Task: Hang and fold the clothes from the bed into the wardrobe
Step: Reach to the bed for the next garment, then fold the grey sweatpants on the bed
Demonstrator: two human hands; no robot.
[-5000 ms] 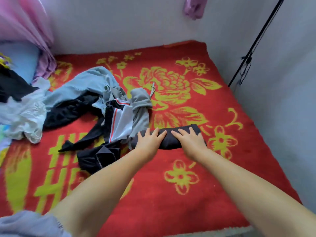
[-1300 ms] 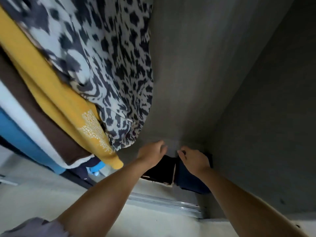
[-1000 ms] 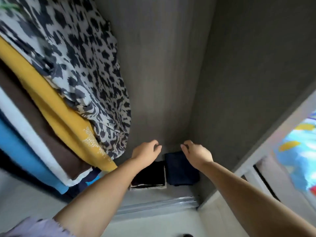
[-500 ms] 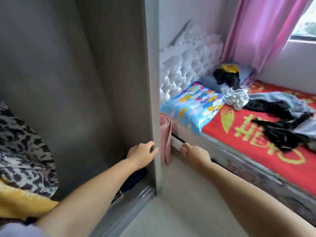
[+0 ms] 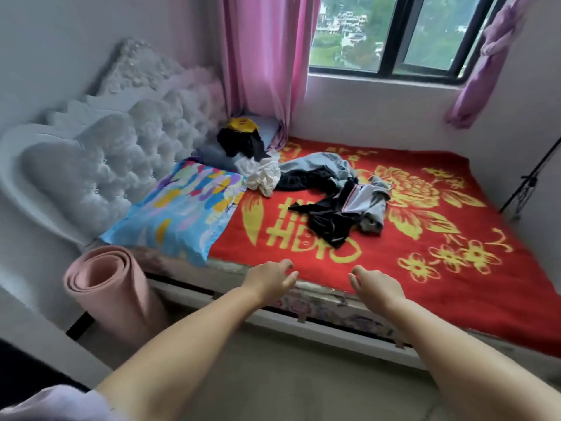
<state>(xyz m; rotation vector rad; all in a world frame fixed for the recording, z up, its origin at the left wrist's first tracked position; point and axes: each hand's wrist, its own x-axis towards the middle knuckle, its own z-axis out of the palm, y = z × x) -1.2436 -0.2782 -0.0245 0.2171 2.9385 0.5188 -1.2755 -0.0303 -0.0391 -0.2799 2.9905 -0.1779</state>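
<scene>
Centrally, in the middle of the frame, we see the clothes waiting on the bed (image 5: 455, 284), which is covered by a red blanket with yellow flowers. A black garment (image 5: 326, 221) lies crumpled beside a grey and white top (image 5: 368, 199), the two touching. Just above them a light blue garment (image 5: 321, 162) drapes over another dark piece (image 5: 300, 179), and a bunched white cloth (image 5: 262, 177) sits to their left. Further toward the upper left, a black and yellow heap (image 5: 243, 138) rests on a bluish pillow.

Lower in the frame, our left hand (image 5: 270, 279) and right hand (image 5: 375, 284) reach out over the near edge of the bed, both empty, fingers loosely curled and holding nothing.

At the left, a colourful pillow (image 5: 179, 214) lies against a white tufted headboard (image 5: 100, 159). A rolled pink mat (image 5: 106, 287) stands on the floor at lower left. Pink curtains (image 5: 264, 56) frame a window (image 5: 394, 34) along the top.
</scene>
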